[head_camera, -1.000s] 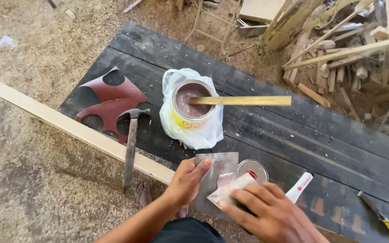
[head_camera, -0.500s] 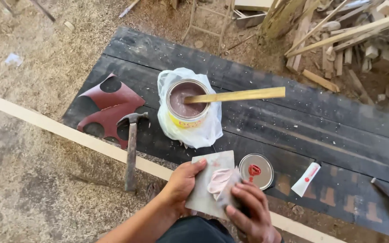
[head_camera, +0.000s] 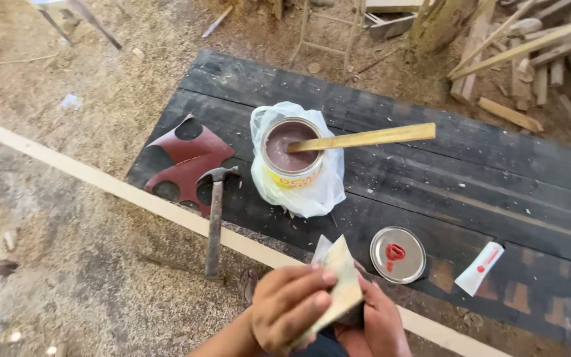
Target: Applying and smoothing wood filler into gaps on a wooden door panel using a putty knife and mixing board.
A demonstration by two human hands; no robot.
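Bottom centre of frame: both hands closed on a flat scraper plate (head_camera: 338,281), held tilted w/ one corner up. Left hand (head_camera: 289,307) wraps its front face, fingers over the edge; right hand (head_camera: 378,324) grips from behind, mostly hidden. Above them, centre frame, an open tin (head_camera: 292,155) of brownish paste sits in a white plastic bag (head_camera: 302,192) on the black tabletop (head_camera: 470,178); a yellow wood stick (head_camera: 365,137) rests in the tin, pointing right. Tin lid (head_camera: 398,254) w/ a red blob lies just right of the hands, white tube (head_camera: 479,268) beside it. Left of tin: hammer (head_camera: 215,211), head touching a red cut-out sheet (head_camera: 183,165). A pale wood strip (head_camera: 100,178) runs diagonally along the tabletop's lower edge. Sawdust floor (head_camera: 54,264) at left.
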